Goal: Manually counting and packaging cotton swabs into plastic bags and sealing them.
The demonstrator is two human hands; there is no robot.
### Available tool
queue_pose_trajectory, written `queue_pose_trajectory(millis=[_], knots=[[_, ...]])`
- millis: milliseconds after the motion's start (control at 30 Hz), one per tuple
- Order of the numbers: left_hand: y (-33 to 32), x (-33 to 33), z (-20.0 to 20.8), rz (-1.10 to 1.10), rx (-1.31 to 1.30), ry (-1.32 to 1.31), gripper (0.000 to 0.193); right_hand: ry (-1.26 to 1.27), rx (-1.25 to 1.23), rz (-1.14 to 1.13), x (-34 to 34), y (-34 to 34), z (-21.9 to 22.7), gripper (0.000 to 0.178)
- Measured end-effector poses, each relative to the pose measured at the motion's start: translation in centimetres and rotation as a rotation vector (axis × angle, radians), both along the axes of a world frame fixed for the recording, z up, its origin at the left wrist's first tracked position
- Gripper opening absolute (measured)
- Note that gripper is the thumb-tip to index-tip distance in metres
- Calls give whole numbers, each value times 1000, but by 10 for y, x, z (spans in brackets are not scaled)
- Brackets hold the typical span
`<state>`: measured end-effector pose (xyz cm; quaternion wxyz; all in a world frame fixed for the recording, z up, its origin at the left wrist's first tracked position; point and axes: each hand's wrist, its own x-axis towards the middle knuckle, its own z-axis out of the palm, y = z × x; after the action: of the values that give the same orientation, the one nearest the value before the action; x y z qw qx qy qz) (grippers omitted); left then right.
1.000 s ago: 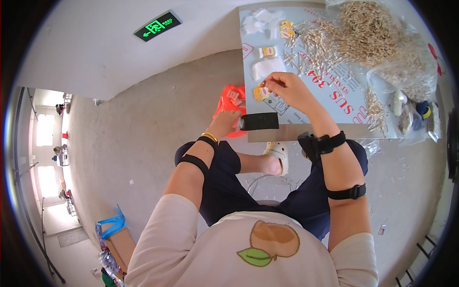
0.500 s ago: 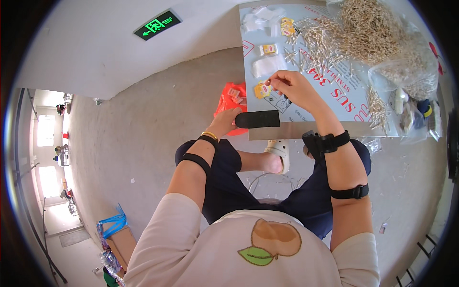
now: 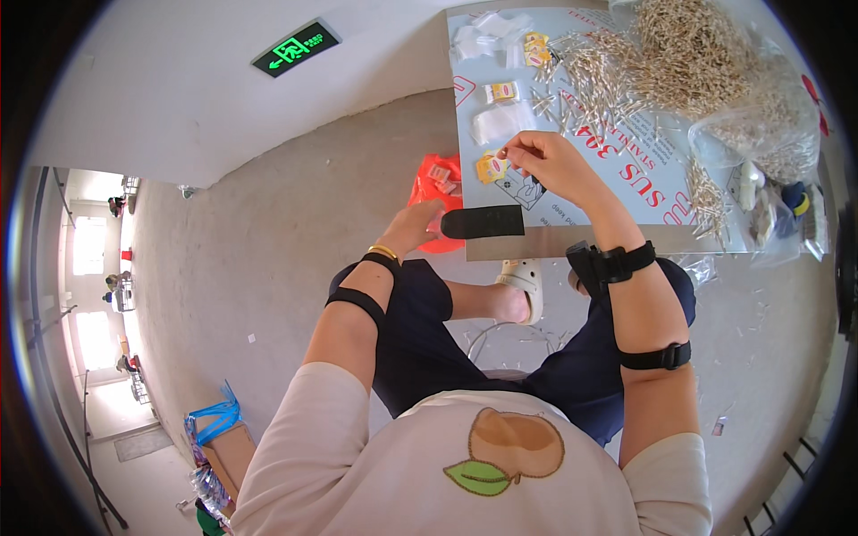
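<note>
My left hand [image 3: 415,227] is closed beside a flat black strip [image 3: 483,221] with one rounded end, over the table's near left corner. A small, pale, see-through piece shows at its fingertips; I cannot make out what it is. Below and beyond that hand hangs a red plastic bag [image 3: 429,183] with small packets inside. My right hand [image 3: 543,163] hovers over the table with thumb and fingers pinched together; whatever they hold is hidden. Right by its fingertips lie yellow-and-white cards [image 3: 491,167]. Clear plastic sleeves [image 3: 503,122] rest just beyond.
Loose cotton swabs [image 3: 594,85] spread across the table [image 3: 617,192], with a big heap [image 3: 693,58] at the far right. Clear bags [image 3: 760,134] lie by the right edge. Another small packet [image 3: 502,92] sits farther back. A cardboard box [image 3: 231,456] stands on the floor at left.
My left hand has shifted slightly left, away from the black strip, and the pale see-through piece now shows at its fingers. The right hand has stayed in nearly the same place.
</note>
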<state>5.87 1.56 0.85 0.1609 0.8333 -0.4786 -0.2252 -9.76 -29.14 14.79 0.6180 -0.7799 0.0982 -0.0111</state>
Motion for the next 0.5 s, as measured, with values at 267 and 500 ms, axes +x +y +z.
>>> queue_pose_trajectory(millis=[267, 500], knots=[[-31, -21, 7, -45, 174, -129, 53, 0, -2, -5, -3, -3, -4, 23], [-23, -28, -13, -70, 74, -276, 53, -4, -19, 4, -1, -1, 0, 24]])
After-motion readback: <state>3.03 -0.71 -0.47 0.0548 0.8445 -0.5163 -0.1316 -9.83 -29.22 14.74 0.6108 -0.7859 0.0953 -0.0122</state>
